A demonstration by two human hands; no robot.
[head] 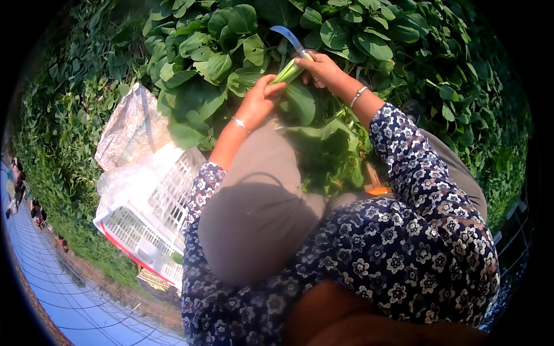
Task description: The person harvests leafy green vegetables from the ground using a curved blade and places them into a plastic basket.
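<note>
My left hand grips pale green stalks of a leafy vegetable over the plant bed. Their cut-looking ends point up and right, towards my other hand. My right hand is closed around the light handle of a sickle-shaped knife. Its curved blade points up and left, away from me. The right thumb is at the stalk ends; whether it presses on them I cannot tell. Broad green leaves hang below the stalks, between my hands. Part of the knife handle is hidden in my right palm.
Dense leafy plants grow ahead. On the left stands a white plastic crate with clear plastic film and a crumpled sack. My raised knee is between my arms. Loose greens and an orange object lie right of it.
</note>
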